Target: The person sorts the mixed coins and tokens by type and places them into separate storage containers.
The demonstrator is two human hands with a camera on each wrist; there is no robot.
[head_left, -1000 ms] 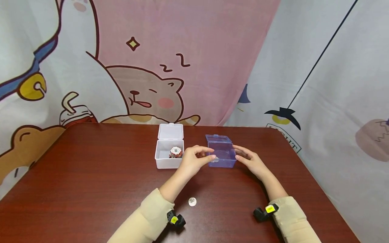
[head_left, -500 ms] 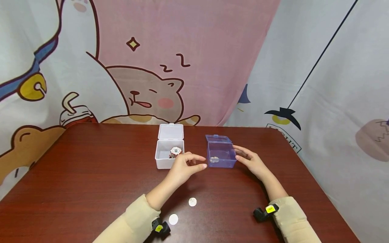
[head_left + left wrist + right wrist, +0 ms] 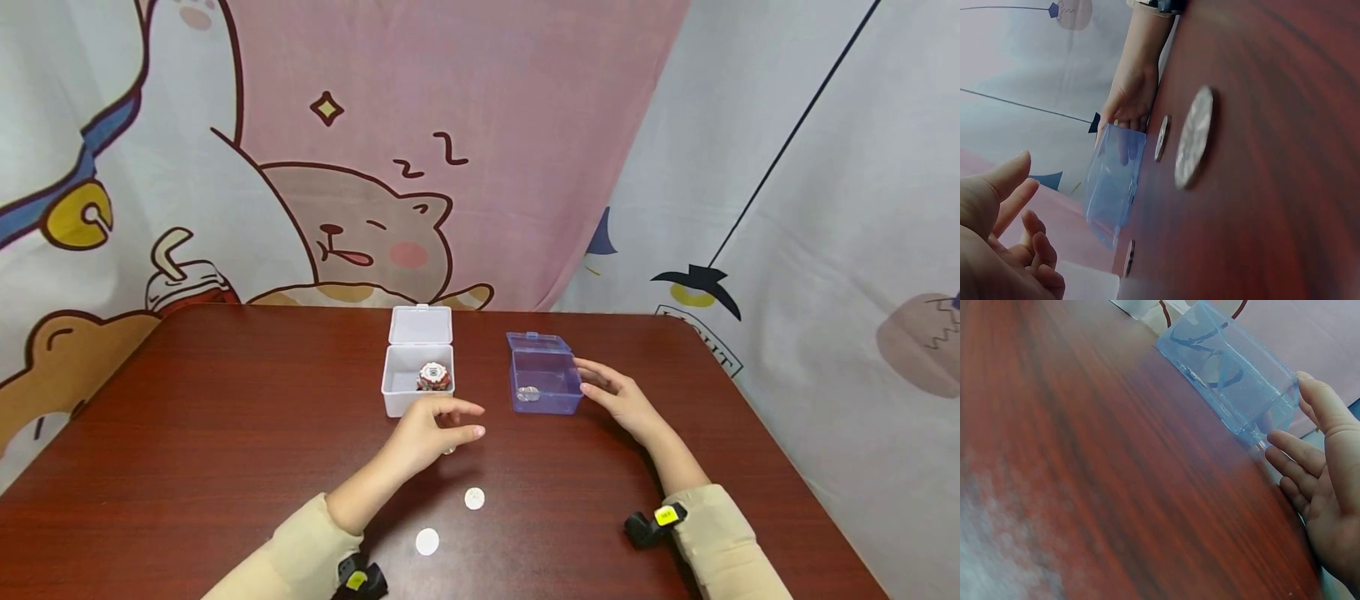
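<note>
My left hand (image 3: pixel 423 435) hovers over the table in front of a white box, fingers loosely bent, thumb and index finger apart with nothing between them. A silver coin (image 3: pixel 1129 257) lies below it, mostly hidden in the head view. Two more coins lie nearer the front: one coin (image 3: pixel 474 498) and another coin (image 3: pixel 427 542). My right hand (image 3: pixel 617 398) touches the right side of a translucent blue box (image 3: pixel 551 404) with thumb and fairly straight fingers. That box stands with its lid raised. Silver coins (image 3: pixel 528 393) show in its left front corner; their number is unclear.
The white box (image 3: pixel 405 404), lid up, stands left of the blue one. Inside it, at the right, is a stack of poker chips (image 3: pixel 433 377). A patterned cloth (image 3: pixel 562 125) hangs behind the brown table (image 3: pixel 225 433).
My left hand has let go of a coin in the blue box and drawn back left and toward the front. Coins beneath that arm have come into view. My right hand stays put.
</note>
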